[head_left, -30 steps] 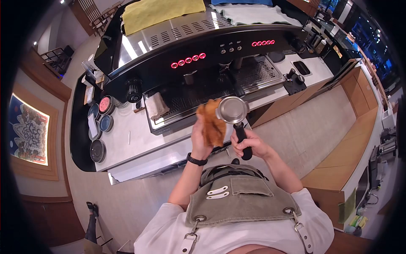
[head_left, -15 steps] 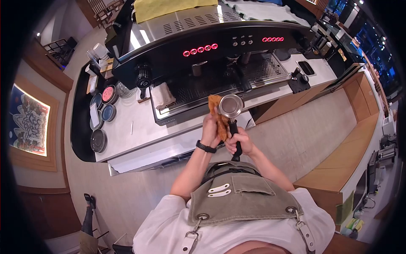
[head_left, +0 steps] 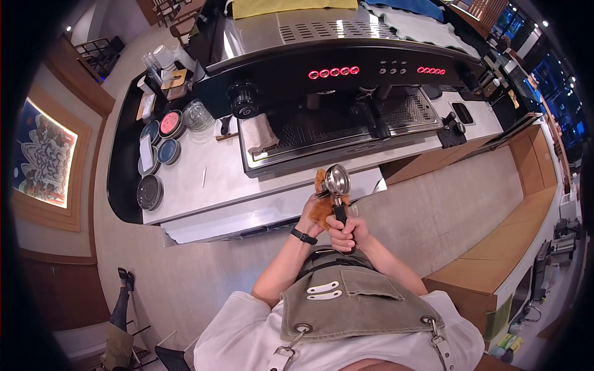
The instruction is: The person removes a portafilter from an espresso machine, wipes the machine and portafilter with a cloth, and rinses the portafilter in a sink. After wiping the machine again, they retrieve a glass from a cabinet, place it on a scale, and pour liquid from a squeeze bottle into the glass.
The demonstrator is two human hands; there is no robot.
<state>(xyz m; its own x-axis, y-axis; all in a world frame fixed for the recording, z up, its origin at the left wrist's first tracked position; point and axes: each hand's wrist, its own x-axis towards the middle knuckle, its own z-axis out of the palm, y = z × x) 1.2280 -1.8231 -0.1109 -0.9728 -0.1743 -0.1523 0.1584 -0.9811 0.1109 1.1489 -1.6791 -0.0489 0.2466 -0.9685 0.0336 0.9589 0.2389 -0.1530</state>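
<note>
My right hand [head_left: 351, 235] is wrapped round the black handle of a portafilter [head_left: 338, 179]. Its metal basket points away from me and is tilted on its side. In my left hand [head_left: 311, 217] is an orange-brown cloth [head_left: 321, 213], bunched up beside and behind the portafilter's head and neck. My left fingers are partly covered by the cloth. Both hands are in front of my apron [head_left: 352, 303], short of the counter's front edge. Beyond them stands an espresso machine [head_left: 284, 145] with red-lit buttons; another black handle [head_left: 378, 117] hangs under its front.
On the counter [head_left: 185, 191] at left are stacked saucers [head_left: 150, 191], glasses [head_left: 197, 115] and a thin white stick [head_left: 203, 177]. A folded pale cloth [head_left: 258, 133] lies on the drip tray's left end. Tampers [head_left: 455, 123] stand at right. A person's leg [head_left: 120, 303] shows at lower left.
The portafilter has turned from facing up to lying on its side, and has dropped slightly towards me. The cloth stays against it. My view has shifted, so the machine appears further right.
</note>
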